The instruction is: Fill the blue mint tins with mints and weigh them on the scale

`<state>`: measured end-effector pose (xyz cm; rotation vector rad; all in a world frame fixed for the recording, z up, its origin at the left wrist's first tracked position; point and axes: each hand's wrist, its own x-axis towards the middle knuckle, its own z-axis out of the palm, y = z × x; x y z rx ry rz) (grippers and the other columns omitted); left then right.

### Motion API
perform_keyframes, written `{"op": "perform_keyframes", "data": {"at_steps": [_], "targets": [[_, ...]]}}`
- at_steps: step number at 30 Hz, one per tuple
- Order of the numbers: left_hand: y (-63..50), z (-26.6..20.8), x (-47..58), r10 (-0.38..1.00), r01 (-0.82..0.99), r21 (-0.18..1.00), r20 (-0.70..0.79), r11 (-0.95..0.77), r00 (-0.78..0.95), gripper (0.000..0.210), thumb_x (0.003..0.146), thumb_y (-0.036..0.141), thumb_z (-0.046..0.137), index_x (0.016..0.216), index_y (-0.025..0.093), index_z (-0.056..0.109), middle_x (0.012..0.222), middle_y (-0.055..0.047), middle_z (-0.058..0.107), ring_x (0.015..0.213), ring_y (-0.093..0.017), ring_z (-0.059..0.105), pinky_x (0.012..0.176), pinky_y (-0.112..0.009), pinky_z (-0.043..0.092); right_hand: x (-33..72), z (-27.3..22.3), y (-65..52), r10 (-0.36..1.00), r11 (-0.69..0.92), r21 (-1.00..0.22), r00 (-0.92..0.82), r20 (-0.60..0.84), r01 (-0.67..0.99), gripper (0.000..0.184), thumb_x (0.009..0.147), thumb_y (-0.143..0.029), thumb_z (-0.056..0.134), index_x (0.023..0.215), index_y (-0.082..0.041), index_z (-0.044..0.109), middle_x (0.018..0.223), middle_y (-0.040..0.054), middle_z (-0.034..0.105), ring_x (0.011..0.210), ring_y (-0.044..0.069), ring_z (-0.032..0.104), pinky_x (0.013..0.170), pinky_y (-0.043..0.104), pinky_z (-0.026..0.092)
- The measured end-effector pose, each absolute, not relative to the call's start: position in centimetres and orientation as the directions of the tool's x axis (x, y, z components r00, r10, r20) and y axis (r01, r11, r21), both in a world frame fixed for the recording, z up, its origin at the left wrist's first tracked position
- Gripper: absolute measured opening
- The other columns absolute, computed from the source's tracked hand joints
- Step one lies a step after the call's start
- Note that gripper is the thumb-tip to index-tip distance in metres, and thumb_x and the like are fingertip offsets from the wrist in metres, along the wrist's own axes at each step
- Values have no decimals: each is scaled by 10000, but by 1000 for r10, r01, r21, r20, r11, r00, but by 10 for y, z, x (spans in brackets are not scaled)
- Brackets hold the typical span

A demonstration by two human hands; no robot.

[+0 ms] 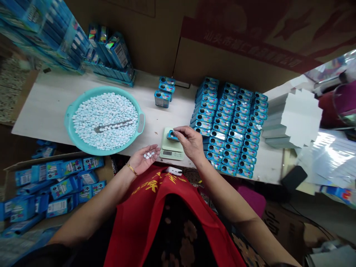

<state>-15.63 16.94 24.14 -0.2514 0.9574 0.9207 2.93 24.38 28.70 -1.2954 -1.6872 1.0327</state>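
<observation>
The right hand reaches in from the right with the wrist bent and the back of the hand upward; its thumb and forefinger are drawn nearly together at the top of a small blue rectangular container, the other fingers curled behind; whether they pinch it or merely touch it, I cannot tell. That container sits on a pale green kitchen scale; the fingers cover part of its top, and the scale's display is too small to read.

The left hand lies palm up just beside the scale, loosely cupped, fingers pointing towards it; several small white tablets rest in the palm, and a gold-coloured bracelet circles the wrist.

Beyond the left hand, a turquoise plastic basin full of pale tablets stands on the white tabletop; a long, thin strip lies half buried in them, its hidden part impossible to identify. Three blue containers stand behind the scale; packed rows of similar ones fill the right, some partly behind the right hand; at upper left, stacked blue packs are blurred and cut off.
</observation>
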Motion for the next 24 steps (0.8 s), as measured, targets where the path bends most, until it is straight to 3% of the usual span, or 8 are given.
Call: {"op": "perform_keyframes", "data": {"at_steps": [8, 14, 17, 19, 21, 24], "targets": [[187, 254, -144, 610, -759, 221, -743, 612, 276, 261, 831, 201, 419, 868, 42, 623, 808, -138, 652, 766, -177, 619, 629, -235, 503, 12, 288, 236, 923, 269, -907, -355, 147, 323, 121, 790, -222, 518, 826, -189, 629, 803, 10, 630, 754, 100, 576, 702, 224, 454], [194, 255, -139, 590, -754, 199, -753, 627, 292, 268, 837, 210, 411, 872, 39, 614, 800, -144, 645, 762, -176, 616, 619, -234, 496, 18, 280, 242, 941, 236, -891, -321, 109, 388, 142, 805, -238, 503, 844, -188, 631, 810, 17, 630, 734, 105, 574, 685, 229, 451], [198, 254, -136, 601, -780, 167, -739, 603, 306, 264, 844, 225, 404, 843, 64, 613, 743, -110, 638, 707, -157, 610, 595, -233, 494, 19, 276, 244, 874, 304, -859, -478, 80, 412, 182, 818, -266, 493, 931, -206, 622, 893, 27, 633, 829, 123, 570, 752, 255, 440], [198, 254, -137, 594, -780, 159, -743, 606, 310, 246, 839, 221, 414, 813, 76, 611, 696, -89, 621, 641, -133, 594, 516, -202, 472, 24, 272, 244, 842, 380, -772, -536, 61, 509, 290, 796, -315, 529, 1068, -224, 566, 1070, 49, 585, 986, 166, 515, 841, 311, 404], [195, 254, -143, 581, -765, 181, -761, 618, 288, 204, 823, 181, 435, 782, 78, 606, 673, -80, 602, 582, -106, 566, 427, -163, 417, 33, 265, 244, 856, 412, -610, -516, 6, 676, 479, 741, -351, 593, 1185, -216, 475, 1203, 86, 495, 1082, 230, 433, 876, 380, 368], [186, 253, -162, 586, -765, 240, -782, 597, 212, 156, 798, 114, 453, 767, 80, 602, 676, -70, 583, 549, -80, 532, 388, -143, 375, 46, 250, 251, 861, 417, -381, -493, -124, 825, 481, 751, -293, 577, 1200, -176, 449, 1126, 111, 521, 1020, 249, 442, 836, 385, 380]]}}
